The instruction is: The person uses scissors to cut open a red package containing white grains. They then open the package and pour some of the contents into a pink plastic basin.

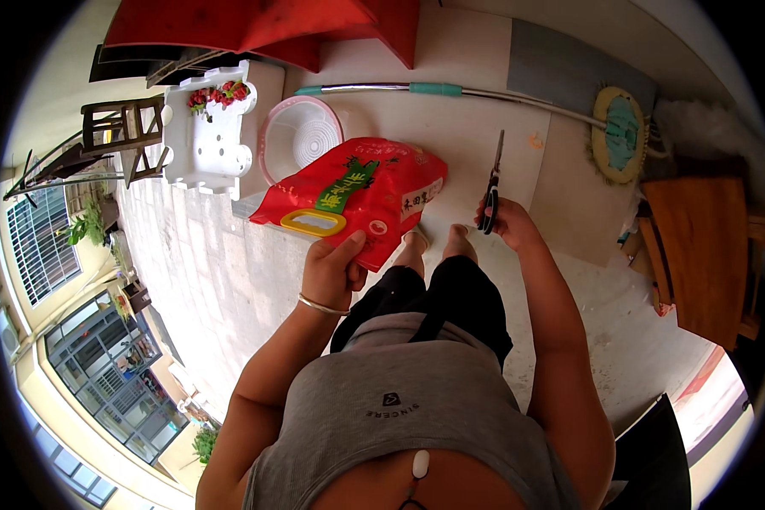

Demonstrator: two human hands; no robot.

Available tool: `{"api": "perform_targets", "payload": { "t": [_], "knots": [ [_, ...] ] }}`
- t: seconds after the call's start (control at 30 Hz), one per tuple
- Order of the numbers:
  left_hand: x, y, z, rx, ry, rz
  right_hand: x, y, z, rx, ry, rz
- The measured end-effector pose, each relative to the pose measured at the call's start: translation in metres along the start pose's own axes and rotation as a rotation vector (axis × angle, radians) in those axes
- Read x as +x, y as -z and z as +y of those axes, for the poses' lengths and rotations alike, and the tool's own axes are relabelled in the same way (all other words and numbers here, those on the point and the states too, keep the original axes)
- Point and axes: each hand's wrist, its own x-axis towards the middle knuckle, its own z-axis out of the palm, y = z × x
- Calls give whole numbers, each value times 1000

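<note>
My left hand (pixel 333 268), with a bangle at the wrist, is closed on the near corner of a large red bag (pixel 382 174). The bag looks full and has a green printed strip and a yellow plastic handle (pixel 313 223) along its left edge. Thumb on top, the left hand pinches the plastic beside that handle. Off to the right, my right hand (pixel 510 223) grips a pair of scissors (pixel 490 191) by the dark handles. Their blades point away from me and look closed, well apart from the bag.
Behind the bag stands a white basin (pixel 302 136) with a pink rim, beside a white foam box (pixel 208 140) holding red things. A mop (pixel 619 132) lies across the floor at the back. Wooden furniture (pixel 701 255) is at right, a small wooden stool (pixel 123 123) at left.
</note>
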Motion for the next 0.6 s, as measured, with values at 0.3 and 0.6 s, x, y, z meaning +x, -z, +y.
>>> {"api": "perform_targets", "payload": {
  "t": [0.3,0.6],
  "knots": [
    [4,6,-1,234,-51,-120,-101,-152,-23,-478,525,4],
    [13,22,-5,248,-116,-299,-77,-199,-23,-788,722,-117]
  ]
}}
